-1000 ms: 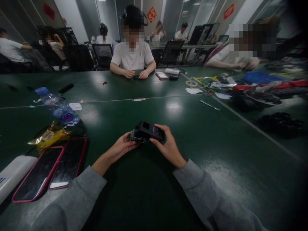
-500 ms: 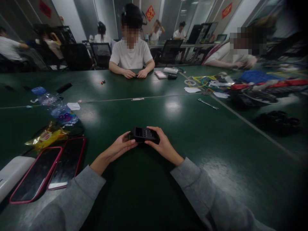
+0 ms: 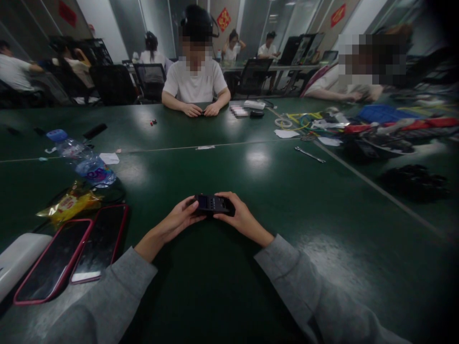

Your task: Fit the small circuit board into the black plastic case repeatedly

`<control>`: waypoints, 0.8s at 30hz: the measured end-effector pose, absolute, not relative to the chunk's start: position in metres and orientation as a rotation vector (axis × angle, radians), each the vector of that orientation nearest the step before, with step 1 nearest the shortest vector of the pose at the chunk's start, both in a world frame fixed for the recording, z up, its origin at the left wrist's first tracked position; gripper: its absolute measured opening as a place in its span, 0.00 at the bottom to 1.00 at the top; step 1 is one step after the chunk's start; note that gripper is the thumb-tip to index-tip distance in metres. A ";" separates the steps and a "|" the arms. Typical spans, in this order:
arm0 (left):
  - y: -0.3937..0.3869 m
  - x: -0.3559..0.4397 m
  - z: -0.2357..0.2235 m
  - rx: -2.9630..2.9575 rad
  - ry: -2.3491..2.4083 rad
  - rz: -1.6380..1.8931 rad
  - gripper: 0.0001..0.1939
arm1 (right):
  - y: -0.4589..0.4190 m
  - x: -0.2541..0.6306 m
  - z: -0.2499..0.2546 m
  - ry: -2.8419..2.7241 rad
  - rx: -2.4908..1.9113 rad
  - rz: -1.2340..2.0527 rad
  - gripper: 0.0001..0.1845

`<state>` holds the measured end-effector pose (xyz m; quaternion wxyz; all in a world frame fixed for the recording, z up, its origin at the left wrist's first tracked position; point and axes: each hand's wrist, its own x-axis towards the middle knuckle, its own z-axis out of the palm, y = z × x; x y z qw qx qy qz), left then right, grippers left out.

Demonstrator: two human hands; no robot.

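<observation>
A small black handheld device (image 3: 212,203) with a little screen and a row of small buttons is held level between both hands, close over the green table (image 3: 222,282). My left hand (image 3: 178,219) grips its left end, thumb on the near upper edge and fingers around the side and below. At the right end, my right hand (image 3: 239,214) pinches it between thumb and fingers. The device's underside and part of its right end are hidden. Its exact kind does not show.
Left of my hands lie two red-cased phones (image 3: 53,263), a white box-like object (image 3: 19,260), a yellow snack packet (image 3: 71,203) and a plastic bottle (image 3: 84,160). Ahead right is a wrench (image 3: 310,155), then piled cables (image 3: 304,119). A person (image 3: 195,83) sits opposite.
The device has tilted a little, its top face turned more toward me. The left thumb has moved up onto its edge, and the right fingers have shifted slightly left and down.
</observation>
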<state>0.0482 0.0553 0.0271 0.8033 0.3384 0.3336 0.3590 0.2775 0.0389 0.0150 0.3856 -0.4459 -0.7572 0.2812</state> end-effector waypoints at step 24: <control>0.054 0.050 0.037 0.656 0.780 0.769 0.30 | 0.038 0.275 0.013 -1.905 -1.148 0.718 0.29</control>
